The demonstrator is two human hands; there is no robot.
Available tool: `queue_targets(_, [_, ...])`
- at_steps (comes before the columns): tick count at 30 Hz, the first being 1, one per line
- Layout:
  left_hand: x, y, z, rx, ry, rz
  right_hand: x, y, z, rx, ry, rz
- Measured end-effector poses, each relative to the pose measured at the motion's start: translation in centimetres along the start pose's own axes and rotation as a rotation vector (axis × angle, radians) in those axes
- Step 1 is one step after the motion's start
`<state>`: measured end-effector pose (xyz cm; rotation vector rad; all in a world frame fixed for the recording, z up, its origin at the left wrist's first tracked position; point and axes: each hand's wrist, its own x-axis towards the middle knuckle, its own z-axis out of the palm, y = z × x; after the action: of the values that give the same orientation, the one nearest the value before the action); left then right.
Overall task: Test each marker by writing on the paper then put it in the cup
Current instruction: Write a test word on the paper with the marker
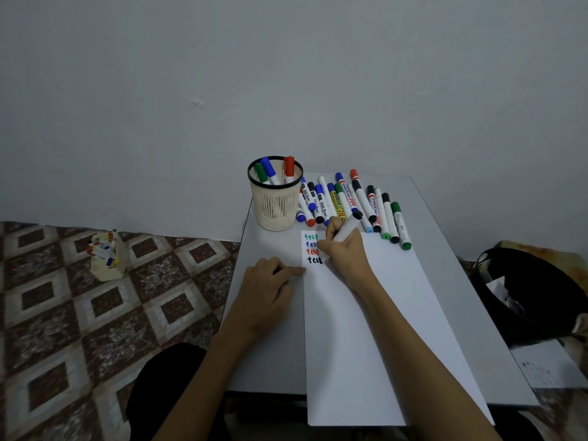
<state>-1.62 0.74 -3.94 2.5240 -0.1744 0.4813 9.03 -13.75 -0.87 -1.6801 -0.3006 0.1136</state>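
A white sheet of paper point(375, 329) lies on the small grey table point(270, 249). At its top left corner, "test" is written in green, blue, red and black. My right hand point(342, 246) grips a white marker point(346, 232), its tip down by the black word. My left hand point(267, 288) rests on the table, fingertips pressing the paper's left edge. A cream mesh cup point(276, 198) at the table's far left holds a green, a blue and a red marker. Several loose markers point(359, 203) lie in a row to the right of the cup.
A wall stands right behind the table. On the patterned floor at the left sits a small cream box point(106, 256) with several markers. A black bag point(534, 294) lies at the right beside the table. My dark-clothed knee point(168, 386) shows below.
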Motion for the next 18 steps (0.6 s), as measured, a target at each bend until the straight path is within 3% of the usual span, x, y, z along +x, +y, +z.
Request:
queue_targets(3, [-0.1,-0.1,-0.1,-0.042,0.014,0.006,-0.1,-0.1,-0.3,0.118,0.053,-0.008])
queue_targets(6, [-0.1,0.1,-0.6,-0.225,0.06,-0.026,0.0,-0.5,-0.9,0.434,0.101,0.021])
queue_targets(10, [-0.2,0.1,-1.1,-0.428,0.136,-0.145,-0.6,-2.0,-1.2,0.632,-0.019,0.069])
queue_targets(13, [-0.3,0.4,-1.5,-0.527,0.154,-0.202,-1.9,-2.7,-1.1,0.636,-0.095,0.066])
queue_targets(18, [-0.2,0.4,-1.5,-0.496,0.12,-0.2,-3.2,-1.8,-0.9,0.506,-0.005,0.053])
